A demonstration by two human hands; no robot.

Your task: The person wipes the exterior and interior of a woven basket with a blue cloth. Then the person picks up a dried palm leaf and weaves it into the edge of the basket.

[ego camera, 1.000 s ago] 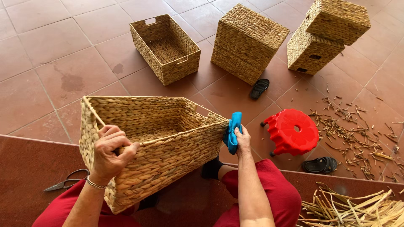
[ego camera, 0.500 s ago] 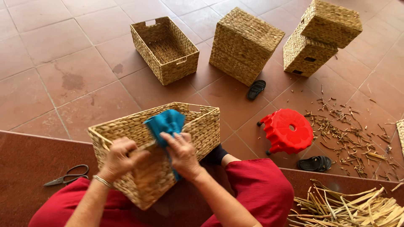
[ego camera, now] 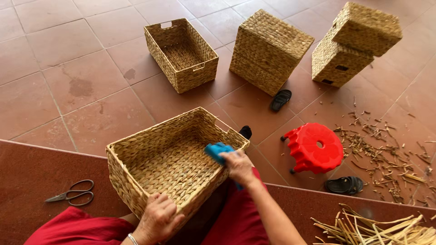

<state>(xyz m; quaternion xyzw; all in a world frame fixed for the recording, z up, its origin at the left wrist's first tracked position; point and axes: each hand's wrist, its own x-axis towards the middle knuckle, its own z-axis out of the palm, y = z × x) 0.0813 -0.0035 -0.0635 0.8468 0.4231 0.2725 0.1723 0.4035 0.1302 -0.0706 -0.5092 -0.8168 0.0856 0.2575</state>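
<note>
A rectangular woven straw basket (ego camera: pixel 150 149) rests on my lap, open side up and turned toward me. My left hand (ego camera: pixel 158 220) grips its near rim. My right hand (ego camera: pixel 239 167) holds a blue tool (ego camera: pixel 217 151) just inside the basket's right wall, against the weave. My red sleeves and lap show below.
Scissors (ego camera: pixel 72 193) lie on the dark red ledge at left. On the tiled floor stand an open basket (ego camera: pixel 181 52), an overturned basket (ego camera: pixel 268 50) and two stacked baskets (ego camera: pixel 352 43). A red stool (ego camera: pixel 314 147), black sandals (ego camera: pixel 280 100) and straw scraps (ego camera: pixel 386 149) lie right.
I have turned the basket from its side so its opening faces up. My right hand with the blue tool moved from the outer wall to inside the right wall.
</note>
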